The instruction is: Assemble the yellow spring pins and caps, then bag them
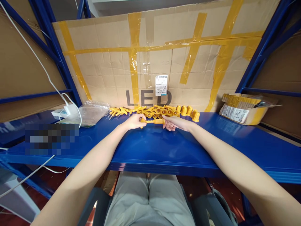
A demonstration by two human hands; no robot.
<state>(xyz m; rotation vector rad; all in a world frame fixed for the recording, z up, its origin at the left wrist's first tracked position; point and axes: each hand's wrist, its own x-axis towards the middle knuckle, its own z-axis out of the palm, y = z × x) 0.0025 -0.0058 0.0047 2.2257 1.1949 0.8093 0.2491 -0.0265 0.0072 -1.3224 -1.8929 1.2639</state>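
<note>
Between my hands, just above the blue shelf top (pixel 150 146), a yellow plastic piece (pixel 154 121) lies level, with a ridged wider part toward the right. My left hand (pixel 136 121) is closed on its left end. At the right end, my right hand (pixel 172 123) has its thumb and fingers round the flared rim. Behind my hands are several yellow hollow cups (pixel 169 112) with their open ends toward me. Several more cups (pixel 195 115) stand rim down at the right. Yellow pieces with metal spirals (pixel 118 111) lie at the left of the row.
A taped cardboard sheet (pixel 105 72) forms the back wall. An open cardboard box (pixel 242 110) sits at the right. At the left are clear plastic bags (pixel 94 113), a white charger (pixel 70 110) with cables, and a blurred dark object (pixel 50 138). Blue posts flank the shelf.
</note>
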